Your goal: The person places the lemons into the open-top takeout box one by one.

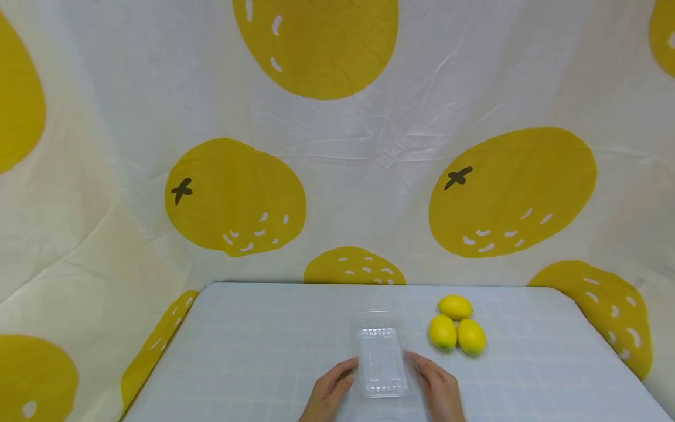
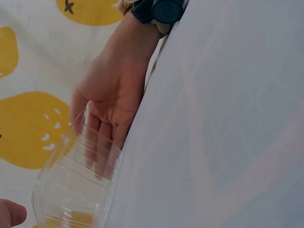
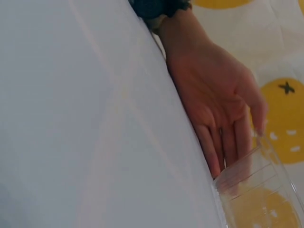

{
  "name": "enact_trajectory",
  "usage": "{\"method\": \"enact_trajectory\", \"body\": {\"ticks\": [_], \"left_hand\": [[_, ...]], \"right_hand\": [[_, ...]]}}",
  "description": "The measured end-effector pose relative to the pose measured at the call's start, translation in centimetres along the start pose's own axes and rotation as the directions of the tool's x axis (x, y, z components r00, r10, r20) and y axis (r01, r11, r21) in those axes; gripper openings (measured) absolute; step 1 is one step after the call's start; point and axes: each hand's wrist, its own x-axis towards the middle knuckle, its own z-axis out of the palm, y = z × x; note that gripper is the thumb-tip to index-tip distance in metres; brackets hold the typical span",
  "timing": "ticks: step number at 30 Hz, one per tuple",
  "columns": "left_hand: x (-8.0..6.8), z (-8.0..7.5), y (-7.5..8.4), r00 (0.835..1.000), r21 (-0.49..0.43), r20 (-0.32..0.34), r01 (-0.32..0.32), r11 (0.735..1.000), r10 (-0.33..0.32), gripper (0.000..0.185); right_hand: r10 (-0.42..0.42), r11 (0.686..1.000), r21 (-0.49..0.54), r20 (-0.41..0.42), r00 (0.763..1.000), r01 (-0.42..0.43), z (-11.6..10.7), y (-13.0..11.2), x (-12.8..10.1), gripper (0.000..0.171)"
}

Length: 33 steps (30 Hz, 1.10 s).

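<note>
A clear plastic container (image 1: 381,357) stands on the pale blue table (image 1: 253,357), near the front edge and about in the middle. The left hand (image 1: 331,394) lies at the left side of the container and the right hand (image 1: 439,390) lies at its right side, so the container is between the two hands. In the left wrist view the left hand (image 2: 107,102) has straight, relaxed fingers (image 2: 97,142) which lie flat against the wall of the container (image 2: 71,190); they do not curl around it. In the right wrist view the right hand (image 3: 221,109) shows the same: the fingers (image 3: 223,142) are extended and touch the side of the container (image 3: 259,194). To the right of the container, apart from it, three yellow lemons (image 1: 454,331) lie close together on the table. Behind the table hangs a white cloth with big yellow fruit prints (image 1: 234,196).
</note>
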Motion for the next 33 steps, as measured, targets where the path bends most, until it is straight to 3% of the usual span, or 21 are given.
{"method": "enact_trajectory", "body": {"ticks": [5,13,21,23,30,33], "left_hand": [[0.2,0.0,-0.2,0.999,0.008,-0.028,0.014,1.0,-0.014,0.035],[0.3,0.0,-0.1,0.998,0.015,-0.032,0.061,0.998,-0.06,0.039],[0.1,0.1,0.0,0.999,0.0,-0.023,0.043,0.999,-0.043,0.039],[0.1,0.0,0.1,0.997,-0.004,-0.031,0.07,0.998,-0.07,0.039],[0.6,-0.5,0.9,0.982,-0.165,-0.008,0.184,0.969,-0.188,0.037],[0.8,-1.2,1.8,0.977,-0.107,0.038,0.213,0.971,-0.21,0.039]], "right_hand": [[-0.029,1.0,-0.012,-0.01,1.0,0.029,0.0,0.2,0.0,0.039],[0.065,0.992,-0.105,-0.082,0.994,-0.074,0.2,-0.1,0.1,0.041],[0.085,0.992,-0.083,-0.09,0.992,-0.093,0.1,-0.1,0.0,0.04],[0.087,0.993,-0.074,-0.076,0.993,-0.092,0.1,-0.2,0.0,0.04],[0.075,0.988,-0.132,-0.038,0.996,-0.08,0.0,-1.3,0.0,0.043],[0.074,0.977,-0.202,-0.01,0.997,-0.075,-0.1,-2.3,0.1,0.045]]}}
